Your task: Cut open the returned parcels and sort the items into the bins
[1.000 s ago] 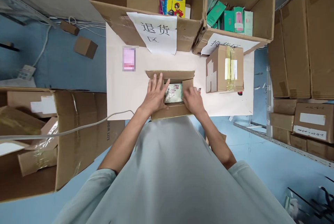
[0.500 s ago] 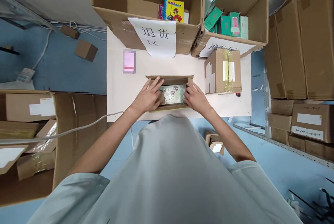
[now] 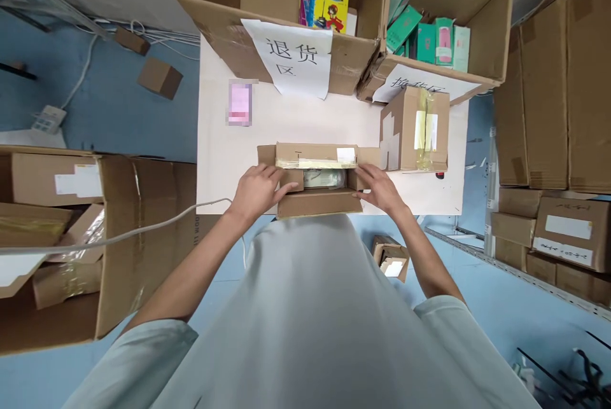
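Note:
A small cardboard box [image 3: 319, 204] lies with its lid side up near the table's front edge, its long flaps raised and its short end flaps partly folded inward. Inside it, a pale green printed item [image 3: 324, 178] with a clear shiny covering shows through the narrow gap. My left hand [image 3: 258, 193] grips the box's left end, thumb over the end flap and fingers beside it. At the right end, my right hand [image 3: 380, 189] holds the flap there between thumb and fingers. Parts of both end flaps are hidden behind the fingers.
A taped carton [image 3: 414, 129] stands right of the box. Behind are two large cartons, one holding books [image 3: 330, 9], the other green packages [image 3: 426, 43]. A blurred pink item [image 3: 239, 103] lies on the white table [image 3: 286, 119]. A cable [image 3: 157, 229] crosses from the left.
The box's long flaps now show on both sides, covering much of the green item. My hands have moved outward to the box's ends. The view has shifted slightly.

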Tool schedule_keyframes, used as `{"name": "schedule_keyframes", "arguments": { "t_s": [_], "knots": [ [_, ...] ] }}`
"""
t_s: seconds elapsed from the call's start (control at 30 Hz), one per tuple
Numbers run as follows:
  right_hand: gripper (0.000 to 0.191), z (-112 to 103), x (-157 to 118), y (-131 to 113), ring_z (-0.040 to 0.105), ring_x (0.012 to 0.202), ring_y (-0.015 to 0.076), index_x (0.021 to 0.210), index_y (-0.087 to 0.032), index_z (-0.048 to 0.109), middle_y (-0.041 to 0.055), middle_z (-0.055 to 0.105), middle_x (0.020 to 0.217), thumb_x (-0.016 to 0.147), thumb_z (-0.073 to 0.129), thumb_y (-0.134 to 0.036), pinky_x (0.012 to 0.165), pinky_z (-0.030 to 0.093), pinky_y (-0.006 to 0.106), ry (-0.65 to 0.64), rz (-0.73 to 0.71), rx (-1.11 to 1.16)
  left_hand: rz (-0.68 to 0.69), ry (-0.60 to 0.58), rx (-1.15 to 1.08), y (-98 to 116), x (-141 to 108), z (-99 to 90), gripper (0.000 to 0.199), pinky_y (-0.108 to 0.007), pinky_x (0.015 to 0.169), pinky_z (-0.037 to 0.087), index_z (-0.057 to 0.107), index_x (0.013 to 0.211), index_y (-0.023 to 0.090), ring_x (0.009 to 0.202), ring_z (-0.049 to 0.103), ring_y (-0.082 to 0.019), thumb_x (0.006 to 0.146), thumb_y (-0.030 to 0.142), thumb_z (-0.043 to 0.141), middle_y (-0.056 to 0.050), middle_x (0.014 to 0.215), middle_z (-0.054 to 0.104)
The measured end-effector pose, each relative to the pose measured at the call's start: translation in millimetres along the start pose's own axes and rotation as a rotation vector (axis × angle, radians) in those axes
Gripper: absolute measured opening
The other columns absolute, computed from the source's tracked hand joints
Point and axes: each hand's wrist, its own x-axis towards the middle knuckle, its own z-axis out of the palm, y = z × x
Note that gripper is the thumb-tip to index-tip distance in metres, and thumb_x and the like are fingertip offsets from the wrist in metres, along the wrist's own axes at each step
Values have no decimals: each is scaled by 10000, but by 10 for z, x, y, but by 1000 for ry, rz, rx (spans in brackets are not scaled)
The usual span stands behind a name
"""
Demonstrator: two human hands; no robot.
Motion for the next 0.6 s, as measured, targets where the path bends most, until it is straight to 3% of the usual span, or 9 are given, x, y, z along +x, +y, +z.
{"name": "schedule_keyframes", "arguments": {
  "t_s": [0.07,0.13,0.23,0.3,0.33,0.4,0.5,0.6],
  "knots": [
    [742,-21,79,-30,550,1633,432,1652,-211,664,187,650,1693,975,887,-417,1361,461,656,-31,-58,-2,-10,-18,-14,155,25,18,522,-501,897,614,832,1107,185,1036,787,-380,1180,565,483,-187,1031,837],
    [816,-61,168,-65,567,1613,449,1691,-192,620,200,625,1718,953,910,-385,1354,458,666,-51,-98,-17,25,-61,-52,281,66,82,535,-464,882,617,834,1110,199,1031,796,-356,1191,564,451,-165,1031,841],
    [1110,-123,310,-106,571,1596,476,1840,-213,375,203,336,1907,903,955,-346,1310,489,676,-37,-124,-31,174,-172,-131,376,184,268,524,-487,1090,608,831,1288,198,1291,767,-351,1201,494,407,-153,1283,851],
    [1332,-144,411,-107,511,1640,497,1894,-264,187,176,112,1967,842,1001,-339,1305,483,691,-39,-136,-27,264,-240,-132,376,306,414,522,-557,1299,484,835,1338,192,1504,655,-363,1187,445,404,-151,1396,829],
    [1425,-146,463,-98,445,1684,511,1902,-284,116,164,32,1974,807,1026,-346,1322,457,704,-47,-137,-26,288,-275,-108,365,378,476,522,-602,1363,402,855,1303,190,1552,613,-376,1172,435,413,-158,1376,835],
    [1567,-131,559,-66,257,1770,534,1903,-299,30,154,-74,1972,735,1072,-370,1369,371,732,-79,-121,-29,301,-357,-34,339,522,553,527,-681,1407,283,900,1158,191,1472,660,-398,1137,445,439,-176,1198,865],
    [1689,-73,667,3,23,1809,549,1898,-296,-39,162,-184,1957,665,1110,-407,1405,255,760,-136,-69,-11,327,-406,65,324,662,501,542,-692,1427,206,921,1020,199,1225,751,-377,1106,494,475,-174,1002,845],
    [1745,17,741,83,-52,1798,578,1886,-316,-109,157,-305,1924,649,1112,-466,1400,200,799,-187,-44,40,365,-329,117,333,611,281,535,-643,1432,237,922,1091,204,1203,737,-384,1091,566,529,-176,1030,830]
  ]
}}
